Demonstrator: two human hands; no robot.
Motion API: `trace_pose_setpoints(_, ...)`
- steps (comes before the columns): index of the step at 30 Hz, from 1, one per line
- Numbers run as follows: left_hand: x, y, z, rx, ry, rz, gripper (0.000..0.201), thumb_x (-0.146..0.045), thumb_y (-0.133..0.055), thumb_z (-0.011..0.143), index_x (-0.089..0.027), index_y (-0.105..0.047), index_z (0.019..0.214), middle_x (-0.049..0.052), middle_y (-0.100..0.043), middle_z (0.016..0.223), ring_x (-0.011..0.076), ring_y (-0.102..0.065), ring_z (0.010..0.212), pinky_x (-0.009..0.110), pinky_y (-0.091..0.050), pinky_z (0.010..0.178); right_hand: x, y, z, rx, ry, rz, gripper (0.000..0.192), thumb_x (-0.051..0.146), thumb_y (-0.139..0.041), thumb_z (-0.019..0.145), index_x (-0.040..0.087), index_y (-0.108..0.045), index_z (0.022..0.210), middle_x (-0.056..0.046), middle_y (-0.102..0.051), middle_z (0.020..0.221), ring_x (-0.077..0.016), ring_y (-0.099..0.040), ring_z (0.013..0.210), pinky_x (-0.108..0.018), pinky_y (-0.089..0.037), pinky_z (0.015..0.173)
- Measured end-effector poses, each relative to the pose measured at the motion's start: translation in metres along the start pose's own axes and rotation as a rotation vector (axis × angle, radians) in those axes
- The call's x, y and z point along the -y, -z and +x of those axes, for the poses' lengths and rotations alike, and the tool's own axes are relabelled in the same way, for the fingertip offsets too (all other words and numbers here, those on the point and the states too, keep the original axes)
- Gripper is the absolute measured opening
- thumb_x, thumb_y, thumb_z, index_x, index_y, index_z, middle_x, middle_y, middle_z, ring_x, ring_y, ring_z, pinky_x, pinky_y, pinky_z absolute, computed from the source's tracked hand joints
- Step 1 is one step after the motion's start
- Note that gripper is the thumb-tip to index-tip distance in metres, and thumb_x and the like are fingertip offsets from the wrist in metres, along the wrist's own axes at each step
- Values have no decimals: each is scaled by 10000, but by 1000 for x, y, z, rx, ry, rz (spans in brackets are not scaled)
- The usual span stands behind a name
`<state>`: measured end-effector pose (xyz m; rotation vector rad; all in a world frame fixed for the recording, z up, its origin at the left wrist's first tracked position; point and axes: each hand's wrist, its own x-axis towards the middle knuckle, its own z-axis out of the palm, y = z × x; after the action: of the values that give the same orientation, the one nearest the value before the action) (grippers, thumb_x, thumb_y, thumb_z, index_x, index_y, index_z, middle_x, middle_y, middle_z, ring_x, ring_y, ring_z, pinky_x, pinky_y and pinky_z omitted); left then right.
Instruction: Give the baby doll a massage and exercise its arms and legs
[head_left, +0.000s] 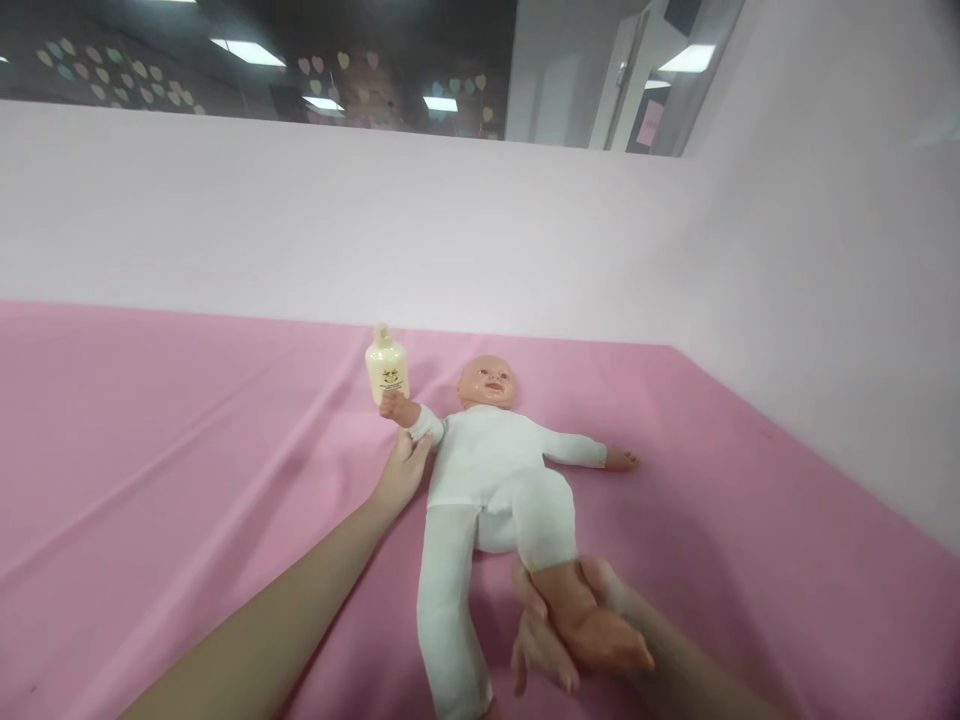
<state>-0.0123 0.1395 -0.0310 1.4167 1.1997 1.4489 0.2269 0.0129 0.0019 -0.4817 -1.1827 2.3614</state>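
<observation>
Left hand (401, 472) comes in from 7 o'clock, fingers loosely curled against the doll (491, 470) at its upper arm and side, just under the sleeve; touching, not clearly a full grip. Doll lies face up on the pink sheet (150, 450), long axis running from head at 12 o'clock to legs at 6 o'clock, slightly tilted. Bottle (387, 367), cream coloured, stands upright at 11 o'clock of left hand, touching or just beside the doll's raised hand. Right hand (562, 625) at 5 o'clock of the torso, palm up, fingers cupped under the doll's bare foot and ankle, lifting that leg; other leg lies flat, between both forearms. Right hand is nearer the legs, left nearer the bottle. Pale wall (525, 240) behind.
</observation>
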Motion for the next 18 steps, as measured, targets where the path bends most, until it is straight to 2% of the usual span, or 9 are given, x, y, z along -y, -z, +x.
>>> trace_pose_setpoints(1,1,1,1,-40,25,-42,449,-399,-514,890,-205,-435,1287,97,-523,1321,236,-428,1292,377,-318,1091,-1,2,1,118,-52,-10,743,841,-655,337,184,-519,656,6,-536,415,-140,-515,404,-358,-513,629)
trace_pose_setpoints(3,1,2,3,-85,37,-121,477,-402,-540,880,-229,-410,1305,91,-483,1371,225,-378,1335,366,-305,1103,0,7,5,481,-216,-85,700,707,-780,299,151,-580,675,-28,-595,497,-169,-592,499,-340,-518,650)
trace_pose_setpoints(4,2,3,4,-93,35,-152,490,-397,-555,874,-235,-402,1311,90,-462,1394,221,-355,1351,365,-300,1108,1,9,8,610,-305,-171,689,640,-824,303,129,-622,719,-54,-634,573,-187,-623,563,-331,-520,665)
trace_pose_setpoints(5,2,3,5,-95,32,-178,503,-389,-563,871,-237,-392,1319,91,-442,1413,221,-339,1361,368,-300,1110,1,11,11,670,-373,-257,675,580,-854,315,120,-648,765,-69,-663,656,-202,-648,634,-323,-522,693)
trace_pose_setpoints(8,2,4,7,-103,51,-225,525,-376,-554,879,-233,-359,1345,99,-401,1449,235,-355,1353,390,-314,1105,-3,17,15,565,-381,-383,559,491,-869,404,159,-659,803,-46,-685,801,-217,-669,861,-284,-510,820)
trace_pose_setpoints(10,2,5,7,-106,71,-241,535,-375,-549,882,-241,-343,1357,95,-392,1456,235,-371,1343,396,-316,1105,-12,23,19,577,-373,-397,531,422,-889,401,167,-653,802,-26,-686,825,-212,-664,912,-254,-512,832)
trace_pose_setpoints(13,2,5,7,-117,77,-237,555,-387,-561,873,-256,-335,1363,86,-412,1440,228,-373,1342,394,-315,1107,-29,34,28,751,-382,-391,634,291,-927,277,143,-655,830,-16,-683,801,-190,-672,806,-201,-533,700)
trace_pose_setpoints(18,5,4,6,-93,28,-117,483,-401,-550,872,-226,-405,1298,94,-508,1339,227,-449,1274,387,-357,1067,-36,43,44,972,-254,-344,632,249,-925,348,125,-646,900,-6,-682,762,-149,-655,663,-189,-533,647)
